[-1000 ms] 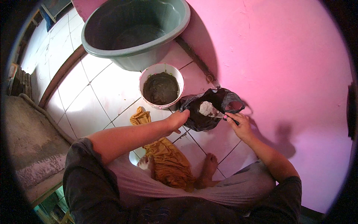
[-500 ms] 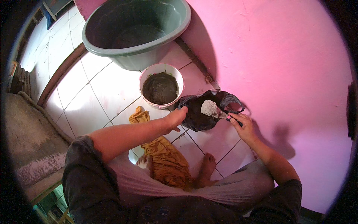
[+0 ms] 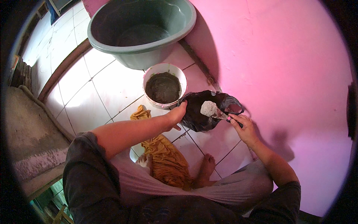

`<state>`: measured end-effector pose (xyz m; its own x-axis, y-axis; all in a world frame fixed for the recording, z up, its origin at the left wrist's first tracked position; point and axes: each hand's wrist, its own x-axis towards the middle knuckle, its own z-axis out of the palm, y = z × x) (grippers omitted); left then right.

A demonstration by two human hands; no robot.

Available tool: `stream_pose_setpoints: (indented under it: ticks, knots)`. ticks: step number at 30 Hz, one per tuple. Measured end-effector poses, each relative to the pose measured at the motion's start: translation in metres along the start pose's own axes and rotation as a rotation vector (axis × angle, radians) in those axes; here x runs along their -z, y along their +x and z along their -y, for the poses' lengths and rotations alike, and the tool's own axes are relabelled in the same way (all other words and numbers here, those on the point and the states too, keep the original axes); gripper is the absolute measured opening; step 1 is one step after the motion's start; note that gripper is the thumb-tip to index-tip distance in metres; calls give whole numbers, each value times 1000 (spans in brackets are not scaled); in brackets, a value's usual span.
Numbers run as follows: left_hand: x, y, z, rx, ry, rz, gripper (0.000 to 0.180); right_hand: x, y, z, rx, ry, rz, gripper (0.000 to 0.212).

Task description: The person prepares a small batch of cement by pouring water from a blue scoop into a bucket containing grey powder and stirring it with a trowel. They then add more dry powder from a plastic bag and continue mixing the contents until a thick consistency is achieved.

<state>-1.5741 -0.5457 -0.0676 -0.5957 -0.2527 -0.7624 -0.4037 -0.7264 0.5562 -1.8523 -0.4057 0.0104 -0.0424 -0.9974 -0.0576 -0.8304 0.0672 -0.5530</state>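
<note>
My right hand (image 3: 244, 128) is closed around the handle of a small trowel (image 3: 220, 115), dark with a pink spot. A heap of pale grey powder (image 3: 209, 108) lies on its blade, held over the mouth of a black plastic bag (image 3: 194, 112). My left hand (image 3: 178, 116) grips the bag's left edge, its thumb up at the rim and some fingers hidden. Just beyond that hand stands a white bucket (image 3: 183, 83) with dark grey, wet-looking mix (image 3: 162, 88) inside.
A large grey-green tub (image 3: 149, 50) stands behind the bucket on the white tiled floor (image 3: 108, 80). The pink wall (image 3: 283, 74) rises close on the right. A crumpled mustard cloth (image 3: 166, 160) lies between my feet. A worn, grey-topped ledge (image 3: 35, 130) is at left.
My left hand has come up slightly against the bag's edge. The loaded trowel stays nearly still over the bag. The whole view has shifted a little.
</note>
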Motion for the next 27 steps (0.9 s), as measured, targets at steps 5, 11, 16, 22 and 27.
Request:
stream_pose_setpoints:
  ticks: [5, 11, 16, 22, 27]
  knots:
    - [4, 4, 5, -11, -5, 7, 80, -4, 3, -1, 10, -32, -12, 28]
    - [5, -1, 2, -11, 8, 29, 81, -3, 11, 1, 65, -49, -35, 27]
    - [5, 0, 3, 5, -7, 12, 81, 1, 19, 12, 99, -93, -42, 26]
    - [9, 5, 8, 18, -17, 37, 81, 8, 51, 39, 109, -16, -66, 27]
    - [8, 5, 11, 15, -24, -3, 81, 2, 95, 64, 139, -108, 24, 27]
